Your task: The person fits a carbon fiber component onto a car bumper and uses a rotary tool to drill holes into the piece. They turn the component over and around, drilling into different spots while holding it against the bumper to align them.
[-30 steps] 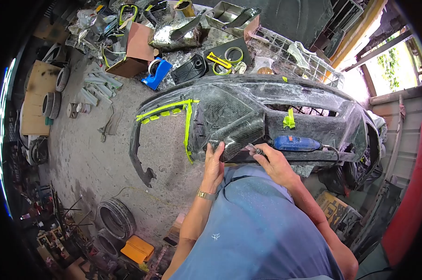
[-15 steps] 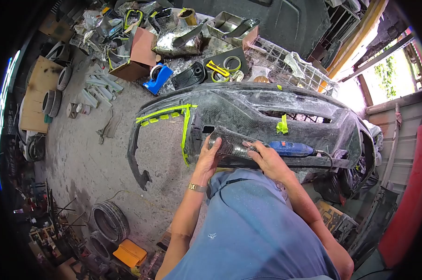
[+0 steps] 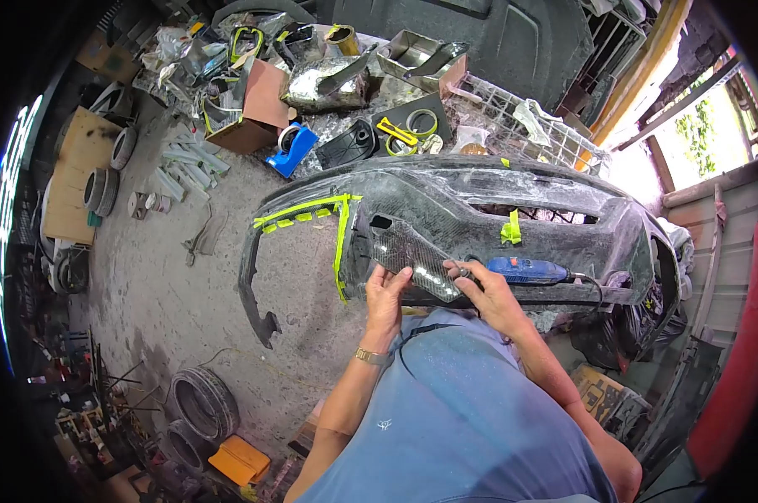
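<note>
Between my hands is a glossy carbon-fibre panel, held just over the near side of a large dark car bumper. My left hand grips its lower left edge with the thumb on top. The fingers of my right hand are closed on its right end, and those underneath are hidden. Just right of that hand, a blue rotary tool with a cord lies on the bumper. Bright yellow-green tape edges the bumper's left opening, and another piece of tape sticks near the grille slot.
Beyond the bumper stand a blue tape dispenser, a cardboard box, a yellow cutter, tape rolls and a white wire rack. Tyres and an orange object lie on the floor at lower left.
The panel has been tilted so its broad woven face shows, its right end now lower. My left hand has shifted down along its edge. The whole view has moved slightly.
</note>
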Motion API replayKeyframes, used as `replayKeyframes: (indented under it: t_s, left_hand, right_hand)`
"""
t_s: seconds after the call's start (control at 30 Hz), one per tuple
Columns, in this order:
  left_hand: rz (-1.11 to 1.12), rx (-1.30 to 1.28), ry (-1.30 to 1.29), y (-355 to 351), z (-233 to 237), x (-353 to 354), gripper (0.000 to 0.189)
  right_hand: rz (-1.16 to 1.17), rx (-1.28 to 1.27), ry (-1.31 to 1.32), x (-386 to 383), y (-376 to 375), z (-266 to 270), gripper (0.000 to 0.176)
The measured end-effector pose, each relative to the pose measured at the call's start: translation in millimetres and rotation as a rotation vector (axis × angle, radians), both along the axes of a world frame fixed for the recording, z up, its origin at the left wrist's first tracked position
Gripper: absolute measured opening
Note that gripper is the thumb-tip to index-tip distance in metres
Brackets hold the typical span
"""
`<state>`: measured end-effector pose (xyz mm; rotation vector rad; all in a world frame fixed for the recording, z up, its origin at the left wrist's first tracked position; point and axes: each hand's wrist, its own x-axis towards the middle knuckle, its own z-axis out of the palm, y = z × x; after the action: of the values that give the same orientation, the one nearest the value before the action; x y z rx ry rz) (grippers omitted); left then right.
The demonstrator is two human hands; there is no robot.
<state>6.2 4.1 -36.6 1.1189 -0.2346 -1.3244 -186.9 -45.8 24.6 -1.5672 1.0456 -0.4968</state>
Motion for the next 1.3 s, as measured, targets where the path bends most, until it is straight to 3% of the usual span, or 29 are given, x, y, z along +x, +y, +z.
replayKeyframes:
  t_s: [0.07,0.2,0.27,0.53,0.7,0.8,0.87,0.93,1.0,1.07,1.1,1.17,1.3]
  left_hand:
    - [-0.127,-0.045,-0.017,-1,4,11,0.028]
    - [-0.125,-0.153,0.008,-6,15,14,0.035]
    - [-0.163,-0.218,0.047,-6,-11,21,0.035]
    - [-0.027,0.002,0.207,0,-26,12,0.007]
    - [0.098,0.052,0.261,-2,-3,3,0.011]
    - [0.013,-0.066,0.171,-1,-2,8,0.013]
    - [0.005,0.001,0.112,-4,6,7,0.013]
    - [0.038,0.025,0.105,-6,13,5,0.017]
    - [0.037,0.06,0.044,-6,16,6,0.021]
    - [0.037,0.056,0.028,-6,16,7,0.022]
    - [0.008,0.033,0.009,-5,18,8,0.022]
    - [-0.022,0.011,-0.008,-5,23,8,0.022]
    - [-0.045,0.001,-0.167,-5,36,0,0.018]
  right_hand:
    - [-0.04,-0.064,-0.09,-5,-1,7,0.033]
    - [0.009,-0.091,-0.131,-5,-1,17,0.033]
    - [0.041,-0.042,-0.109,-3,2,19,0.032]
    - [0.143,-0.011,-0.057,4,13,-20,0.036]
    - [0.144,-0.051,-0.055,6,14,-21,0.036]
    - [0.143,0.005,-0.03,5,8,-2,0.036]
    - [0.161,0.085,0.003,6,5,3,0.035]
    - [0.178,-0.051,-0.077,10,7,3,0.031]
    - [0.223,0.055,0.035,10,5,5,0.029]
    - [0.1,-0.195,-0.143,13,5,-9,0.038]
    - [0.102,-0.194,-0.142,13,2,0,0.038]
    - [0.113,0.05,0.0,16,-11,24,0.038]
    - [0.121,0.022,-0.026,21,-20,5,0.039]
